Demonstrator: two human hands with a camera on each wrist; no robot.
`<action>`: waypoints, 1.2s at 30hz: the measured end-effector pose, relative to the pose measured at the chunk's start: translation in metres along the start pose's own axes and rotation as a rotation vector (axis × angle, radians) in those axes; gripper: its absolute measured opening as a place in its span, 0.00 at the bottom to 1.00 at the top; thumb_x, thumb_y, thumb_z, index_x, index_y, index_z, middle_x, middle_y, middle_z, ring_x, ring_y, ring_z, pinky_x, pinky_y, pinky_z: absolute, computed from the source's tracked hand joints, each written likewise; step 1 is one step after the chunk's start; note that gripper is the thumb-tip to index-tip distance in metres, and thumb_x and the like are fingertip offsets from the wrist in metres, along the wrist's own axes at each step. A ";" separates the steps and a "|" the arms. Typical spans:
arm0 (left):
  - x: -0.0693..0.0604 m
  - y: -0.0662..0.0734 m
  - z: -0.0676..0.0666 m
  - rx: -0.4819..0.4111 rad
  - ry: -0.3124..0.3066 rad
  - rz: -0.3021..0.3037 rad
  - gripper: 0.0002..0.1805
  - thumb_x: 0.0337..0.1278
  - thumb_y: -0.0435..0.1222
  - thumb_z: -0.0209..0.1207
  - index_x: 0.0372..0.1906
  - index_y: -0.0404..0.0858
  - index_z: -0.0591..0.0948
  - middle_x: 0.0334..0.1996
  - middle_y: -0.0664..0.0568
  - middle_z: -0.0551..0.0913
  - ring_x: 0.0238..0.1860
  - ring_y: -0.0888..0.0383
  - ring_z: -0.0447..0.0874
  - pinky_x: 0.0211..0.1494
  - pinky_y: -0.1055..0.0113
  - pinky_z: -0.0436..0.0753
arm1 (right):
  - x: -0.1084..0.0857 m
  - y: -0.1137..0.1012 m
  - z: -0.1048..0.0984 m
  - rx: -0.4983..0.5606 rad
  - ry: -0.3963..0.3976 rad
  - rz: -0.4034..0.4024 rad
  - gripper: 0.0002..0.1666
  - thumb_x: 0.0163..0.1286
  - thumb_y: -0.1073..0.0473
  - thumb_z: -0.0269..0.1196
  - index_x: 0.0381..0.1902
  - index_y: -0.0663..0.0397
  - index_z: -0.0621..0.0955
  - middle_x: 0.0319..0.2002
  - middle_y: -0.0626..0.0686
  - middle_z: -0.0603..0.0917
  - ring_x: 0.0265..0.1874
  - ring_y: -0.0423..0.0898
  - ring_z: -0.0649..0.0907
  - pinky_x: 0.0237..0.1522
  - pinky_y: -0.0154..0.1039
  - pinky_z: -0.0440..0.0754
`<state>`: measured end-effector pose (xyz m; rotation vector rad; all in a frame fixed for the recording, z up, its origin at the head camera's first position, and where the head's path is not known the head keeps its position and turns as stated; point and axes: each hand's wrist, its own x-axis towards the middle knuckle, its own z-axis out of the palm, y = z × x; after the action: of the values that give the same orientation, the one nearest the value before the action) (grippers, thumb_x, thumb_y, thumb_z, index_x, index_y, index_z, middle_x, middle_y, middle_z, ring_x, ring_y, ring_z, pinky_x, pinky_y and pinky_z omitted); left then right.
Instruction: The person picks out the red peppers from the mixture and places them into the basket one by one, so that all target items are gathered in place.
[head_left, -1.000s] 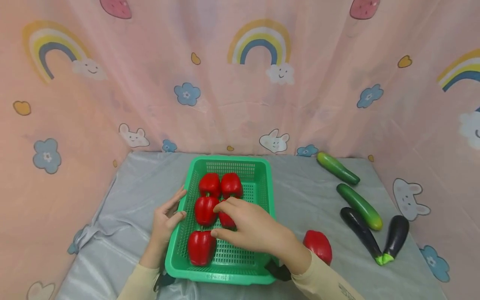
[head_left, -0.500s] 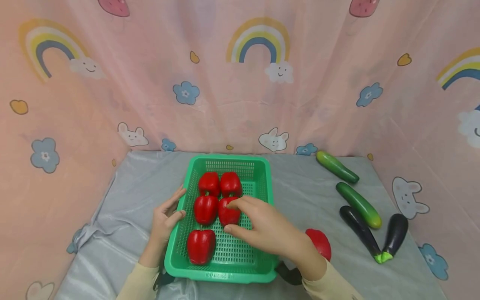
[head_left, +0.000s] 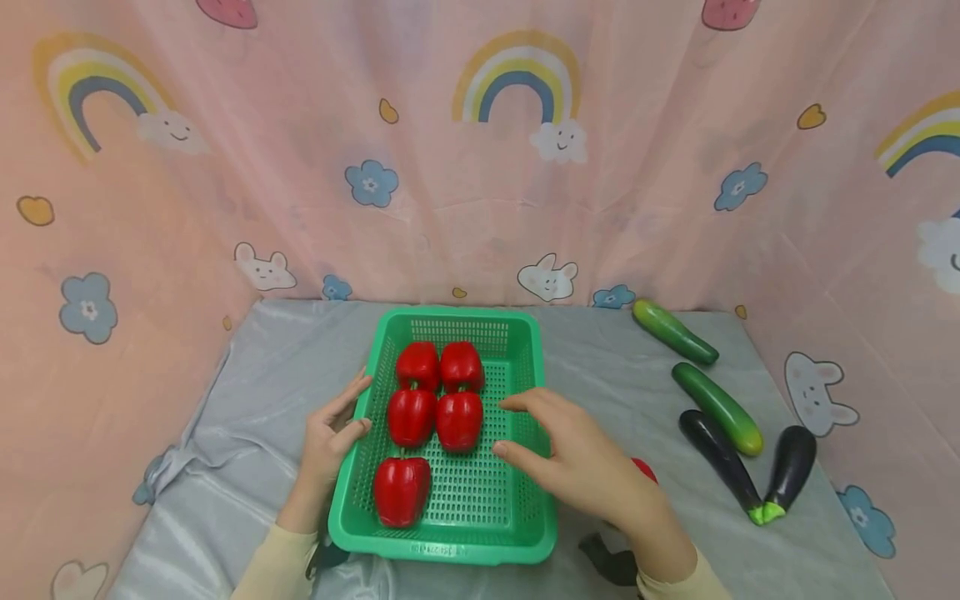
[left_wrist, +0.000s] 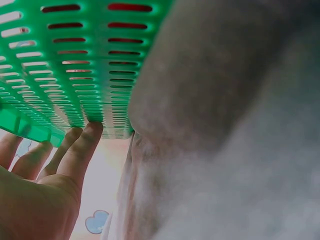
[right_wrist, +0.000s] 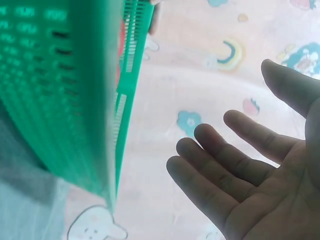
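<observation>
A green plastic basket (head_left: 450,550) holds several red bell peppers. Two sit at the back, a left one (head_left: 411,418) and a right one (head_left: 460,422) sit in the middle row, and another (head_left: 402,492) lies at the front left. My left hand (head_left: 330,433) rests against the basket's left side; in the left wrist view its straight fingers (left_wrist: 86,150) touch the slotted wall. Over the basket's right rim hovers my right hand (head_left: 581,458), fingers spread and holding nothing, as the right wrist view also shows. It mostly hides one more red pepper (head_left: 645,469) outside the basket.
Two green zucchini (head_left: 717,408) lie on the grey cloth (head_left: 600,367) at the right, with two dark eggplants (head_left: 793,471) in front of them. A pink patterned curtain (head_left: 450,233) encloses the back and sides.
My right hand has let go of the middle-row right pepper and drawn back to the right, over the basket's rim. That pepper stays in the basket. My left hand has not moved.
</observation>
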<state>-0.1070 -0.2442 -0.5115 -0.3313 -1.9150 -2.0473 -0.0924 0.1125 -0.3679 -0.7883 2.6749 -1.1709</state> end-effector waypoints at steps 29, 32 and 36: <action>0.000 0.003 -0.001 0.032 0.011 -0.046 0.33 0.56 0.13 0.56 0.70 0.19 0.77 0.76 0.29 0.71 0.74 0.63 0.77 0.66 0.72 0.79 | -0.064 0.068 -0.031 -0.094 0.163 0.209 0.31 0.77 0.42 0.71 0.68 0.53 0.82 0.66 0.56 0.84 0.68 0.61 0.81 0.65 0.70 0.78; 0.000 0.003 -0.001 0.038 0.004 -0.040 0.33 0.56 0.12 0.56 0.71 0.19 0.77 0.76 0.29 0.71 0.74 0.62 0.77 0.68 0.71 0.78 | -0.070 0.073 -0.032 -0.106 0.153 0.236 0.32 0.77 0.39 0.71 0.67 0.54 0.82 0.65 0.56 0.85 0.69 0.61 0.80 0.66 0.71 0.76; 0.000 0.002 -0.001 0.046 0.003 -0.034 0.33 0.56 0.13 0.56 0.70 0.19 0.77 0.76 0.29 0.72 0.74 0.63 0.77 0.68 0.72 0.78 | -0.078 0.080 -0.034 -0.126 0.115 0.305 0.37 0.76 0.35 0.70 0.69 0.55 0.82 0.66 0.59 0.84 0.69 0.63 0.79 0.67 0.73 0.75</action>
<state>-0.1058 -0.2451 -0.5097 -0.2866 -1.9749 -2.0203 -0.0692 0.2190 -0.4091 -0.3162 2.8529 -1.0096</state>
